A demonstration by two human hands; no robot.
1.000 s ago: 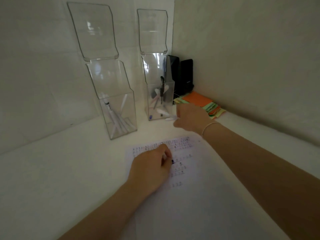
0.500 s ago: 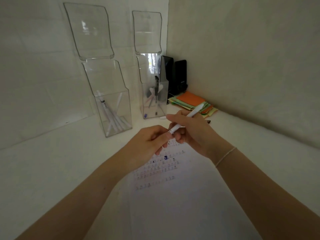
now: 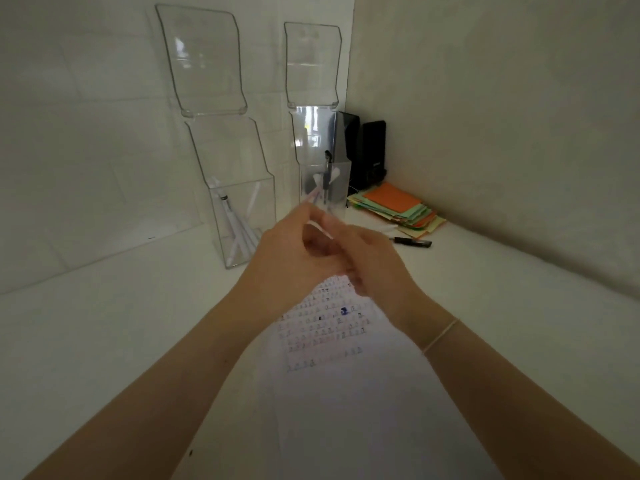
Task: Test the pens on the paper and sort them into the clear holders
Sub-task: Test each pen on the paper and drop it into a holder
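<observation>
Both hands meet above the far end of the white paper point(image 3: 346, 403), which carries rows of small test marks. My right hand point(image 3: 377, 268) holds a white pen point(image 3: 320, 229), blurred by motion. My left hand point(image 3: 287, 254) pinches the pen's far end with its fingertips; whether that end is a cap I cannot tell. Behind the hands stand two tall clear holders. The left holder point(image 3: 242, 202) has several white pens leaning in it. The right holder point(image 3: 341, 174) holds white pens and a dark one.
A black pen point(image 3: 414, 242) lies on the white table right of the hands. A stack of orange, green and yellow notes point(image 3: 398, 206) sits in the corner, with two black boxes point(image 3: 372, 150) behind it. Walls close in at the back and right.
My right hand picked up a white pen from near the right holder and brought it over the paper. My left hand rose off the paper and closed on the pen's end.
</observation>
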